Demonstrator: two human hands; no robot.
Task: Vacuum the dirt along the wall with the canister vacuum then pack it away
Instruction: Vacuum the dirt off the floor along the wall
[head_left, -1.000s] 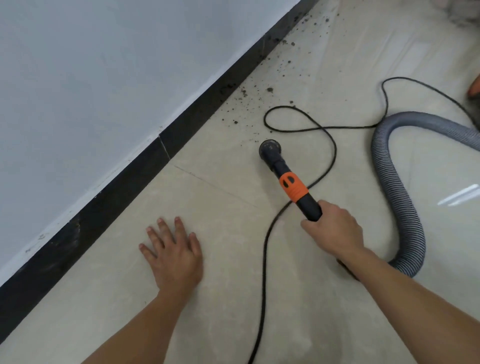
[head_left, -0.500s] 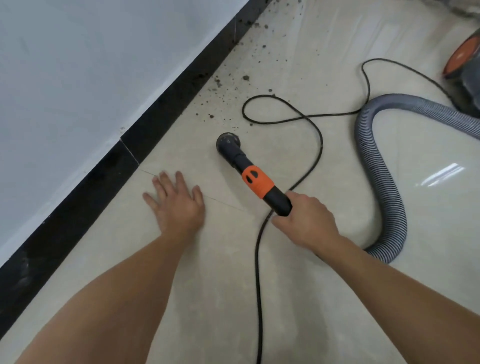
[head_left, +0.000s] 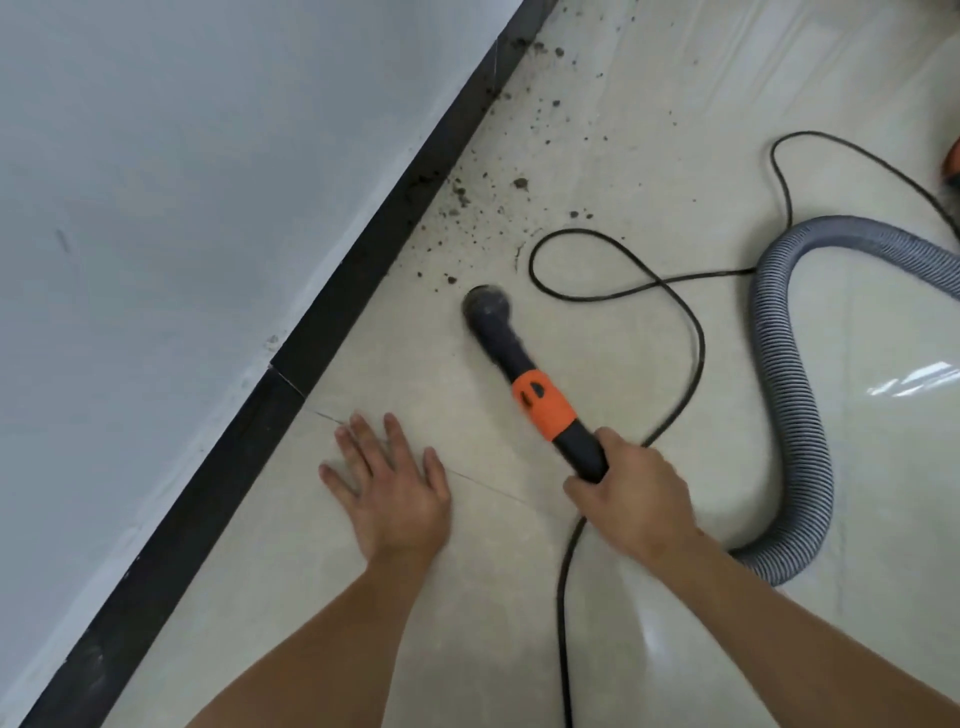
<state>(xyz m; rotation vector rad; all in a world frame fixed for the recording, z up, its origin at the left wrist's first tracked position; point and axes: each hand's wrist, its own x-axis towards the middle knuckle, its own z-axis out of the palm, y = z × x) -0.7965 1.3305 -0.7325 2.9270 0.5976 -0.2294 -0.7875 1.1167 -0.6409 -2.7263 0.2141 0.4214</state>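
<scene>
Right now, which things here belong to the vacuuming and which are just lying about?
Job: vacuum wand gripped by the right hand, grey hose, black cord, dirt by the skirting board.
Just there: left hand flat on the floor, wall.

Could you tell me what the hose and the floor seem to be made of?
Hose: likely flexible plastic, grey and matte, judging by its ribbed coils and curved run. Floor: probably glazed ceramic tile, pale and glossy, with a thin joint line and glare.

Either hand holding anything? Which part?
Right hand grips the vacuum wand at its dark rear handle, behind the orange band. Left hand holds nothing, flat on floor.
</scene>
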